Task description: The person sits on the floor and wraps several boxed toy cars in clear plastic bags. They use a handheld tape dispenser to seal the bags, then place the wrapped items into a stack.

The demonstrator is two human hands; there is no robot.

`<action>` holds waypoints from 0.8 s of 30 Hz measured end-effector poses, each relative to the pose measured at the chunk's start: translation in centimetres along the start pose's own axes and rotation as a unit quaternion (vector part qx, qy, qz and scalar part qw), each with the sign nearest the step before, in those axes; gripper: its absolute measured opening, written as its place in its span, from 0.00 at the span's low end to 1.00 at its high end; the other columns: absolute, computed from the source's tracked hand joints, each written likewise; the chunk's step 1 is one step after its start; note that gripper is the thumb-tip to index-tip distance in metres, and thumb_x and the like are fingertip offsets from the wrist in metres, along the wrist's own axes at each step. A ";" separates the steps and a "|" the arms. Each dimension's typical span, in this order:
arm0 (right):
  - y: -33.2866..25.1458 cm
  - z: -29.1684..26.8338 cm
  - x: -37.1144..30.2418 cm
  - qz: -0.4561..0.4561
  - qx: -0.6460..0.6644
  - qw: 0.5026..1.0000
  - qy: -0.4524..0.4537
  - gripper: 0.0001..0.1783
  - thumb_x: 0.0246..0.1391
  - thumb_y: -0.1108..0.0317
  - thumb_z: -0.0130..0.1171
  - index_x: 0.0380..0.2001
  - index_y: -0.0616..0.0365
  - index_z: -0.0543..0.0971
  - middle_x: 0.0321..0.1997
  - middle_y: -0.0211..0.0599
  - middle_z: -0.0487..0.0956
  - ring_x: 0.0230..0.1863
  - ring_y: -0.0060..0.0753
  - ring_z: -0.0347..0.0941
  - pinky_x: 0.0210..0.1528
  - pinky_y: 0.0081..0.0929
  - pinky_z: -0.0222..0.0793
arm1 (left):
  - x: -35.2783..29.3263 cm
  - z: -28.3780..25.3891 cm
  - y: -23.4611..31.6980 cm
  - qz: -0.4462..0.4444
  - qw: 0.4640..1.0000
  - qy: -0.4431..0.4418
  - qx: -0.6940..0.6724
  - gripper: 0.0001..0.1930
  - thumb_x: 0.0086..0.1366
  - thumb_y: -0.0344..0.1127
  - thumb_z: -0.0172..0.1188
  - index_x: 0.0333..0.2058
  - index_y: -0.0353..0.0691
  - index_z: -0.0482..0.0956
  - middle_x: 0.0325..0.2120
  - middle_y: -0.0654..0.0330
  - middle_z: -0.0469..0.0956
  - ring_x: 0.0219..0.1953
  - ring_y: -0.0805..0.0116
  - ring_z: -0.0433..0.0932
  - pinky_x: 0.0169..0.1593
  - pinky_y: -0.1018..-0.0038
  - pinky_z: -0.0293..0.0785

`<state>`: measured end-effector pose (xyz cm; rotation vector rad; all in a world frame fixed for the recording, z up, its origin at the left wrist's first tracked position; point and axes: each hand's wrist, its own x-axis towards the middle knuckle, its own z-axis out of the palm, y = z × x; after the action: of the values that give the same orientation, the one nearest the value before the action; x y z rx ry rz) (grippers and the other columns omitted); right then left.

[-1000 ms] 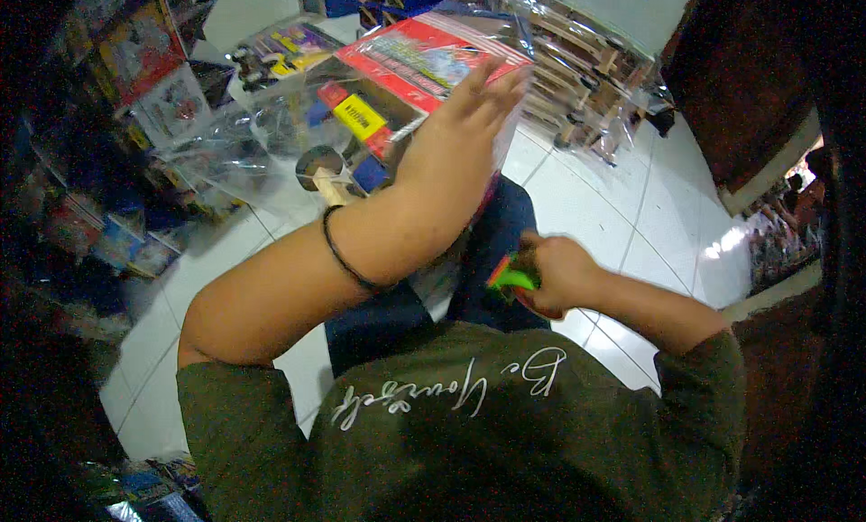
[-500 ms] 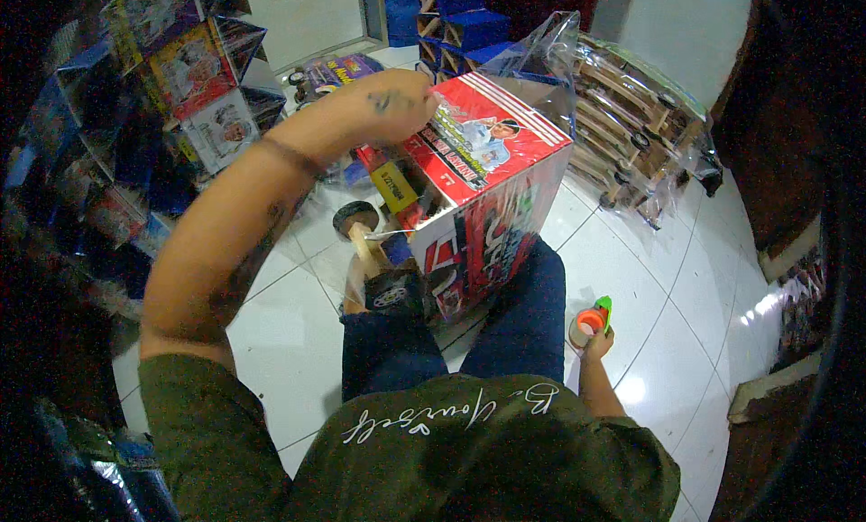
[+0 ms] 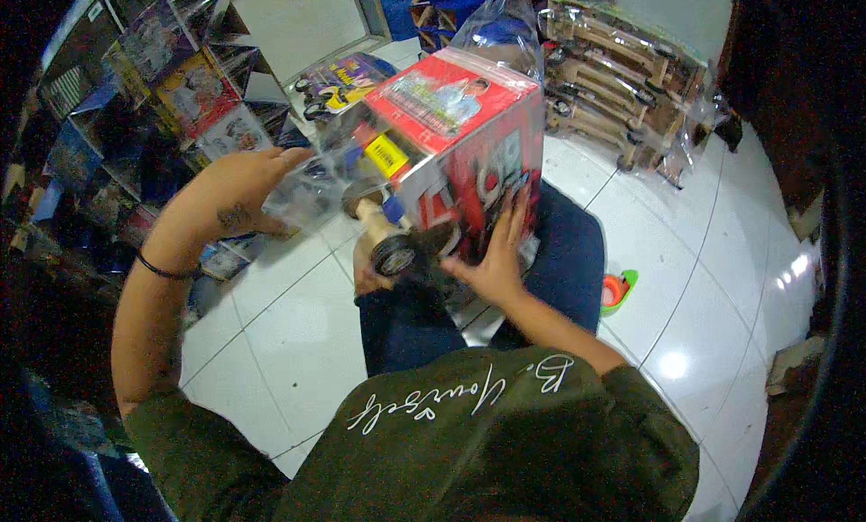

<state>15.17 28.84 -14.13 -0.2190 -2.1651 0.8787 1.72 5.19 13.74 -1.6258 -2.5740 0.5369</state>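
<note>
A red and white box-shaped toy truck (image 3: 433, 102) with printed panels, wrapped in clear plastic (image 3: 311, 193), rests at my legs. Its wooden axle carries black wheels (image 3: 394, 255) on the near left. My left hand (image 3: 257, 184) is in a wide curve beside the loose plastic, thumb and fingers apart; whether it touches the film I cannot tell. Against the truck's near right side lies my right hand (image 3: 499, 258), fingers spread. A green tape dispenser (image 3: 619, 292) with an orange core is on the floor by my right leg.
Stacked toys in clear plastic (image 3: 194, 89) stand at the left. Wooden toy undersides with wheels (image 3: 622, 84) lie bagged at the back right. Behind the truck is a purple and yellow printed toy (image 3: 338, 82). White tiles (image 3: 672, 251) cover the floor.
My right hand has let go of the tape dispenser on the floor and come onto the truck's side. My left hand has left the truck's top, moving left and nearer, and has opened.
</note>
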 end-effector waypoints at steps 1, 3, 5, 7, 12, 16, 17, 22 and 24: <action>0.1 0.3 1.5 0.048 0.006 0.999 -0.019 0.79 0.25 0.35 0.71 0.67 0.64 0.32 0.70 0.65 0.28 0.72 0.62 0.23 0.70 0.51 0.29 | -0.7 0.9 -0.3 -0.073 0.992 -0.023 0.096 0.17 0.58 0.43 0.59 0.42 0.40 0.73 0.32 0.49 0.79 0.36 0.48 0.79 0.40 0.58 0.75; 2.2 0.1 5.4 0.049 0.034 0.998 -0.019 0.71 0.35 0.38 0.68 0.68 0.61 0.35 0.71 0.64 0.29 0.72 0.61 0.27 0.70 0.49 0.31 | -1.0 1.1 -0.8 -0.027 0.992 0.079 0.098 0.11 0.60 0.41 0.56 0.34 0.39 0.74 0.27 0.49 0.78 0.32 0.48 0.78 0.36 0.57 0.74; 5.1 -0.9 7.3 0.016 0.187 0.982 -0.032 0.58 0.45 0.46 0.64 0.68 0.59 0.42 0.71 0.63 0.36 0.73 0.54 0.36 0.70 0.46 0.34 | 0.5 0.0 -0.2 0.004 0.990 0.118 0.074 0.12 0.62 0.41 0.53 0.28 0.37 0.75 0.22 0.48 0.77 0.28 0.49 0.78 0.33 0.56 0.73; 7.6 -0.9 5.3 0.154 0.147 0.977 -0.003 0.65 0.40 0.43 0.68 0.68 0.56 0.37 0.70 0.64 0.37 0.72 0.58 0.34 0.70 0.47 0.34 | 3.7 -1.6 1.4 0.064 0.988 0.135 0.037 0.16 0.63 0.42 0.52 0.24 0.35 0.76 0.19 0.46 0.75 0.23 0.49 0.78 0.30 0.57 0.73; 10.0 4.1 -9.5 0.482 0.118 0.814 -0.302 0.83 0.23 0.37 0.75 0.65 0.64 0.27 0.68 0.67 0.45 0.68 0.64 0.45 0.65 0.51 0.50 | 16.0 -6.8 0.2 0.086 0.987 0.054 -0.125 0.19 0.65 0.42 0.47 0.21 0.33 0.73 0.14 0.54 0.73 0.18 0.65 0.76 0.23 0.66 0.71; 10.5 3.3 -12.2 0.538 0.386 0.658 -0.359 0.49 0.41 0.51 0.71 0.60 0.64 0.57 0.58 0.53 0.66 0.58 0.53 0.66 0.47 0.50 0.72 | 23.0 -6.3 -4.6 -0.038 0.969 0.101 -0.222 0.21 0.65 0.44 0.49 0.18 0.36 0.72 0.13 0.57 0.71 0.12 0.68 0.72 0.15 0.69 0.66; 10.2 1.6 -11.7 0.522 0.488 0.624 -0.316 0.28 0.52 0.58 0.62 0.51 0.62 0.68 0.48 0.42 0.75 0.43 0.43 0.76 0.37 0.46 0.77 | 23.4 -6.2 -5.9 -0.044 0.962 0.104 -0.250 0.20 0.64 0.43 0.49 0.17 0.36 0.72 0.11 0.59 0.70 0.12 0.69 0.71 0.17 0.68 0.69; 9.3 -11.4 -6.2 0.300 -0.105 0.948 -0.013 0.13 0.55 0.68 0.50 0.44 0.61 0.71 0.35 0.35 0.75 0.34 0.29 0.73 0.33 0.27 0.70 | 17.2 -2.8 -11.5 -0.082 0.888 0.249 -0.377 0.17 0.62 0.42 0.50 0.16 0.43 0.68 0.11 0.67 0.62 0.13 0.74 0.65 0.20 0.73 0.64; 11.0 -17.4 -1.7 0.381 0.222 0.877 0.193 0.19 0.58 0.68 0.49 0.53 0.60 0.66 0.31 0.28 0.71 0.30 0.19 0.65 0.33 0.18 0.62 | 13.3 0.6 -12.5 -0.199 0.794 0.279 -0.503 0.17 0.62 0.43 0.51 0.16 0.45 0.67 0.12 0.69 0.63 0.14 0.75 0.64 0.22 0.75 0.60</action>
<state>27.48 45.44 -14.33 -0.9667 -1.4268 1.5802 -15.17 12.00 15.24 -0.9694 -2.6192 -1.3391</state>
